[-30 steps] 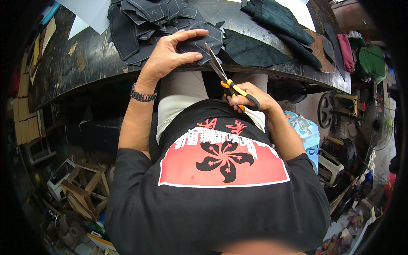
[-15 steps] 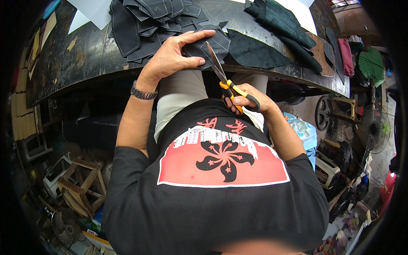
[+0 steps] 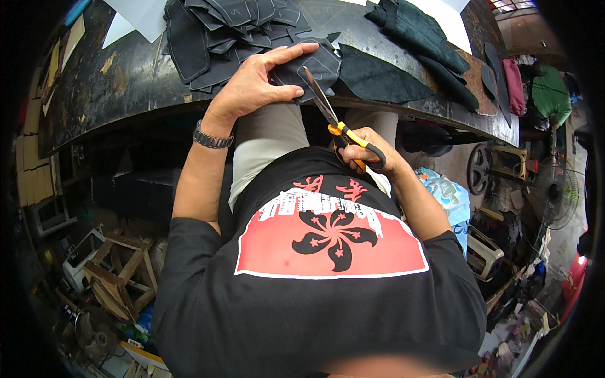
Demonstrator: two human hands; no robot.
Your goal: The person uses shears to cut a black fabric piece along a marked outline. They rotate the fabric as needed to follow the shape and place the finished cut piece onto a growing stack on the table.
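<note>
At the near edge of the workbench, my left hand (image 3: 258, 82) grips a black leather piece (image 3: 320, 63) marked with pale outlines. Its thumb lies at the near side and its fingers reach over the far side. My right hand (image 3: 370, 151) is closed round the yellow-and-black handles of a pair of scissors (image 3: 326, 108). The blades point up and to the left, with their tips over the right part of the leather piece. Beyond my left hand lies a heap of cut black leather pieces (image 3: 233, 31), several with pale lines drawn on them.
Dark suede-like leather (image 3: 381, 77) lies on the dark, worn workbench (image 3: 94, 94) to the right, beside a folded roll (image 3: 422, 34). White sheets (image 3: 142, 16) lie at the back. A wooden stool (image 3: 123, 271) stands low on the left; a fan (image 3: 554, 192) stands at right.
My right hand and the scissors have shifted slightly to the right and toward me. My left hand stays nearly still on the leather piece.
</note>
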